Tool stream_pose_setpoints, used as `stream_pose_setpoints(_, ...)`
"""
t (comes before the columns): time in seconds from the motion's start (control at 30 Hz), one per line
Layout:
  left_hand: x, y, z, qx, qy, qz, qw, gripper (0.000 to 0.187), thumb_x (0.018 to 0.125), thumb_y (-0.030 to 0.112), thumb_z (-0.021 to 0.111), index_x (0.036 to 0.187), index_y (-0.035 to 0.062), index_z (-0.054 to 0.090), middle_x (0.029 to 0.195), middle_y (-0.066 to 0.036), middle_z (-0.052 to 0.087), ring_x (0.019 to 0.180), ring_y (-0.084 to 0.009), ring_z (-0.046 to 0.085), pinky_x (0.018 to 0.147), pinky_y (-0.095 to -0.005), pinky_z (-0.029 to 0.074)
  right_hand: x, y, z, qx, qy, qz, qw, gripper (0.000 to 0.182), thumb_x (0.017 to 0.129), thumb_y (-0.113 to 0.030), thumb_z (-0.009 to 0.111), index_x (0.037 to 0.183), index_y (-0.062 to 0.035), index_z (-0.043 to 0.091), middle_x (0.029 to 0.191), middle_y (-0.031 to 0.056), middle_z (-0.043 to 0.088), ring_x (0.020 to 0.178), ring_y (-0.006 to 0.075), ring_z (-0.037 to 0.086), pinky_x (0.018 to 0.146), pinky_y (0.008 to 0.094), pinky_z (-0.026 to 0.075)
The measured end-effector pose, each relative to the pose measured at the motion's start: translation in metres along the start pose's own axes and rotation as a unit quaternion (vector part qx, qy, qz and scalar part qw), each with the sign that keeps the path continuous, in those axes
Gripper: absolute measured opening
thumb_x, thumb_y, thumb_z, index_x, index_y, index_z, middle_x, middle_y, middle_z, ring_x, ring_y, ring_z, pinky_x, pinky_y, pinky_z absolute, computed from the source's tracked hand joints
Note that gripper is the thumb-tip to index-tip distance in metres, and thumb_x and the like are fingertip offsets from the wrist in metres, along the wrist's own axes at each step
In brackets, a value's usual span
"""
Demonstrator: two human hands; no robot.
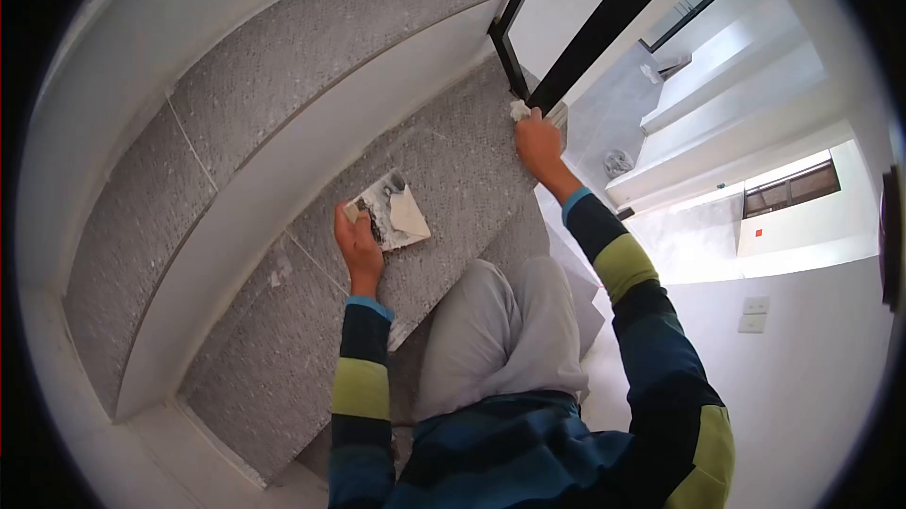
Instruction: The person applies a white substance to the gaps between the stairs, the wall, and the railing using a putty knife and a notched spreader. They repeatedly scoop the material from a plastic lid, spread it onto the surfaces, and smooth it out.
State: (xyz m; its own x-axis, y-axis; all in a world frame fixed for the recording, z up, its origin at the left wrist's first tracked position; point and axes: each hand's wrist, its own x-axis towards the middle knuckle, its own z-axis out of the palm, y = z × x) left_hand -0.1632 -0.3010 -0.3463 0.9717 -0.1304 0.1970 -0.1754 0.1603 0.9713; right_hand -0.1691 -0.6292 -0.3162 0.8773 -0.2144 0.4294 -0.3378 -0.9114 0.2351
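My left hand (359, 245) is closed around the edge of a small square board (408, 237) smeared with white and grey paste. A pale flat piece (409, 214) lies on top of it, and a tan block-like bit (353, 212) shows by my thumb. Farther right, my right hand (541, 149) is closed at the foot of a black metal railing post (566, 47), pinching a crumpled white wad (520, 110). The wad sits right where the post meets the grey stone stair tread (453, 160).
A higher curved stone tread (274, 37) with a white riser (321, 103) rises at the left. My bent knees (500, 330) are over the lower steps. Past the railing, the stair edge drops to a floor below, with a round grey bundle (618, 164) on it.
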Motion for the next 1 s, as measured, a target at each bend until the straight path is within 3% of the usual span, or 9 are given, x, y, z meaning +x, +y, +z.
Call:
stream_pose_setpoints(0.13,-0.001,0.008,0.006,-0.001,0.025,-0.015,1.000,0.012,0.087,0.011,0.041,0.093,0.0014,0.045,0.076,-0.001,0.044,0.069,-0.0090,0.040,0.062,-0.0254,0.035,0.014,-0.004,0.010,-0.085,-0.037,-0.054,0.994,0.009,0.069,-0.007,0.058,0.070,-0.0011,0.064,0.086,0.0164,0.060,0.068,0.0291,0.062,0.056,0.0415,0.050)
stream_pose_setpoints(0.2,-0.003,0.008,0.004,0.003,0.029,-0.020,0.999,0.012,0.087,0.012,0.041,0.092,0.0015,0.045,0.076,-0.001,0.044,0.069,-0.0090,0.040,0.062,-0.0253,0.034,0.030,0.005,-0.026,0.013,-0.229,-0.114,0.967,0.008,0.068,-0.007,0.059,0.070,-0.0020,0.065,0.092,0.0176,0.061,0.068,0.0273,0.061,0.057,0.0393,0.050)
stream_pose_setpoints(0.23,-0.002,0.007,0.003,0.006,0.030,-0.022,0.999,0.013,0.088,0.013,0.041,0.092,0.0016,0.045,0.075,0.000,0.043,0.068,-0.0086,0.039,0.061,-0.0251,0.034,0.034,0.009,-0.036,0.013,-0.228,-0.113,0.967,0.008,0.068,-0.007,0.059,0.070,-0.0020,0.065,0.092,0.0176,0.061,0.068,0.0273,0.061,0.057,0.0393,0.050)
stream_pose_setpoints(0.33,-0.001,0.000,0.004,0.003,0.028,-0.020,0.999,0.014,0.088,0.014,0.041,0.092,0.0018,0.046,0.073,0.000,0.041,0.066,-0.0079,0.037,0.059,-0.0249,0.032,0.033,0.023,-0.045,0.016,-0.188,-0.187,0.964,0.008,0.068,-0.008,0.059,0.071,-0.0045,0.066,0.091,0.0157,0.063,0.073,0.0251,0.060,0.061,0.0362,0.050)
stream_pose_setpoints(0.4,-0.002,-0.004,0.004,0.004,0.028,-0.016,0.999,0.014,0.088,0.014,0.041,0.093,0.0019,0.046,0.072,0.001,0.040,0.065,-0.0074,0.036,0.059,-0.0248,0.031,0.044,0.031,-0.030,0.150,0.041,-0.316,0.936,0.008,0.068,-0.008,0.058,0.070,-0.0058,0.065,0.080,0.0117,0.063,0.078,0.0243,0.059,0.065,0.0343,0.050)
stream_pose_setpoints(0.6,-0.005,-0.003,0.002,0.001,0.034,-0.025,0.999,0.014,0.087,0.014,0.042,0.092,0.0017,0.046,0.073,0.001,0.040,0.066,-0.0078,0.035,0.059,-0.0250,0.031,0.044,0.050,0.007,0.051,-0.063,-0.311,0.947,0.009,0.070,-0.009,0.056,0.064,-0.0049,0.062,0.068,0.0093,0.059,0.080,0.0236,0.059,0.066,0.0342,0.050)
stream_pose_setpoints(0.7,0.000,-0.004,0.003,0.025,0.032,-0.028,0.999,0.018,0.084,0.010,0.041,0.095,-0.0014,0.049,0.084,-0.005,0.052,0.077,-0.0135,0.048,0.072,-0.0264,0.039,0.038,0.060,0.001,0.036,-0.127,-0.288,0.948,0.008,0.069,-0.004,0.055,0.070,-0.0036,0.063,0.075,0.0104,0.059,0.078,0.0248,0.058,0.066,0.0354,0.049)
stream_pose_setpoints(0.93,0.003,-0.001,0.000,0.054,0.005,-0.017,0.998,0.018,0.084,0.011,0.041,0.090,-0.0024,0.051,0.086,-0.008,0.052,0.077,-0.0159,0.048,0.074,-0.0287,0.039,0.010,0.079,-0.026,0.019,-0.120,-0.263,0.957,0.009,0.069,-0.005,0.056,0.061,-0.0026,0.061,0.070,0.0165,0.057,0.072,0.0307,0.060,0.061,0.0393,0.049)
stream_pose_setpoints(1.0,0.001,0.005,0.007,0.053,0.030,-0.062,0.996,0.019,0.083,0.013,0.043,0.090,-0.0015,0.051,0.091,-0.008,0.054,0.079,-0.0203,0.054,0.075,-0.0302,0.042,0.000,0.086,-0.040,-0.013,-0.131,-0.271,0.954,0.010,0.069,-0.007,0.058,0.074,-0.0017,0.064,0.076,0.0143,0.060,0.074,0.0290,0.062,0.063,0.0401,0.050)
